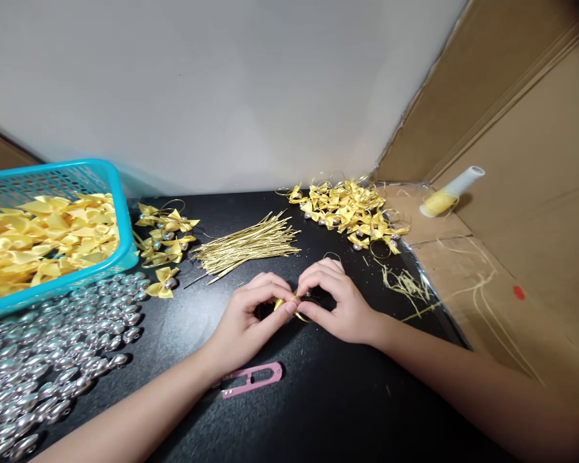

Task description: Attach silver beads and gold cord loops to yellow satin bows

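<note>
Both hands meet at the middle of the black table, fingertips touching. My left hand pinches a yellow ribbon bow, mostly covered by the fingers. Close against it, my right hand is closed in a pinch on a thin gold cord that loops out below the fingertips. Whether a bead is on this bow is hidden. Just below my left wrist lies a pair of pink thread snips. Beyond my hands, a bundle of gold cords is spread on the table.
A turquoise basket of yellow bows stands at the left, with many silver beads in front. Beaded bows lie beside it; a larger pile sits back right. Cord scraps and a thread spool are at the right.
</note>
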`<move>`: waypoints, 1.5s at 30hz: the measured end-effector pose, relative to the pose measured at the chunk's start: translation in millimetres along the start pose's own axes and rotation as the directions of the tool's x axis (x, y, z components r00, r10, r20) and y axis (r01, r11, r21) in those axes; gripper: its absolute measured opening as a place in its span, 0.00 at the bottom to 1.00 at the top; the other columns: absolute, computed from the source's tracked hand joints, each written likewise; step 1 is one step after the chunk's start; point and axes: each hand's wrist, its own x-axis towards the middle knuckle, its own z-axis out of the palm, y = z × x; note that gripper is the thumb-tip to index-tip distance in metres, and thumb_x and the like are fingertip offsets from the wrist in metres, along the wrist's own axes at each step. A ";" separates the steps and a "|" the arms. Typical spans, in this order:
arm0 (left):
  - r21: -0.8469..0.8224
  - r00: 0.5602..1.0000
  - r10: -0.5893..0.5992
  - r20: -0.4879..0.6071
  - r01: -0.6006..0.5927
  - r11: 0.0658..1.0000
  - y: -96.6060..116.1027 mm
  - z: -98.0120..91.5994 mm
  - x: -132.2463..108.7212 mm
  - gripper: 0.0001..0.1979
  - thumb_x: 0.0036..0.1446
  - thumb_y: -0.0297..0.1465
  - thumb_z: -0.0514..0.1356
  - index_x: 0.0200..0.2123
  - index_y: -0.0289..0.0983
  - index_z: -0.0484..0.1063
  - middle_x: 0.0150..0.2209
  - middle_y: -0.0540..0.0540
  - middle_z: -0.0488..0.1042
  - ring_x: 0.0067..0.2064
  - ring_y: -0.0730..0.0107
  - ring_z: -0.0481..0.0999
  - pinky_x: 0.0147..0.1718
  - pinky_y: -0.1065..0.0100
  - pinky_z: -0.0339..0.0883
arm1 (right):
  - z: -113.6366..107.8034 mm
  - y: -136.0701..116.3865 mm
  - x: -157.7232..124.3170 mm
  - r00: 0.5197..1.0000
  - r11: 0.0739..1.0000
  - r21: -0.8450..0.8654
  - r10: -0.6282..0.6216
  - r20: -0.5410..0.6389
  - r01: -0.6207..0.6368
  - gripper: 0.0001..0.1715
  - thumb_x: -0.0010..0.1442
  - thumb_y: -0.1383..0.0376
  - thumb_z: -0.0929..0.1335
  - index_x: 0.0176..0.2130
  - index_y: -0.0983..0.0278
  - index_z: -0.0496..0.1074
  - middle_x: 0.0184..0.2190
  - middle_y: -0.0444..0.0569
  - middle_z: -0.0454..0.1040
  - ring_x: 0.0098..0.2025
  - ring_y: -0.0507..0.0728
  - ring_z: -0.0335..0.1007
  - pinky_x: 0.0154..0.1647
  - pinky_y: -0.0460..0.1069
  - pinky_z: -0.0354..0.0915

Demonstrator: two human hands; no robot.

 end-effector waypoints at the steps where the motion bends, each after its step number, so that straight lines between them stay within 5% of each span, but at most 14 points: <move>1: -0.004 1.000 -0.001 0.000 0.001 1.000 0.1 -0.2 -0.1 0.05 0.61 0.26 0.60 0.33 0.37 0.76 0.33 0.48 0.74 0.37 0.70 0.73 0.38 0.68 0.65 | 0.1 0.3 0.2 1.000 1.000 0.005 0.003 -0.001 -0.003 0.04 0.61 0.64 0.69 0.34 0.60 0.68 0.34 0.44 0.75 0.39 0.55 0.67 0.44 0.53 0.56; 21: -0.036 0.995 -0.099 -0.020 0.098 0.994 1.9 1.2 2.5 0.10 0.63 0.32 0.57 0.30 0.37 0.73 0.31 0.47 0.72 0.35 0.68 0.70 0.35 0.67 0.63 | 2.5 0.5 -0.2 0.996 0.999 -0.042 0.007 -0.087 -0.011 0.10 0.63 0.62 0.68 0.30 0.61 0.67 0.31 0.43 0.75 0.36 0.53 0.68 0.43 0.53 0.55; 45: -0.022 0.974 -0.148 0.170 0.154 0.988 9.7 -3.7 10.6 0.15 0.62 0.29 0.52 0.25 0.38 0.72 0.34 0.48 0.72 0.40 0.65 0.70 0.45 0.62 0.60 | 1.1 -0.9 -3.3 0.997 0.996 -0.082 -0.032 -0.071 0.026 0.09 0.66 0.62 0.65 0.32 0.61 0.65 0.31 0.44 0.73 0.36 0.54 0.67 0.43 0.53 0.54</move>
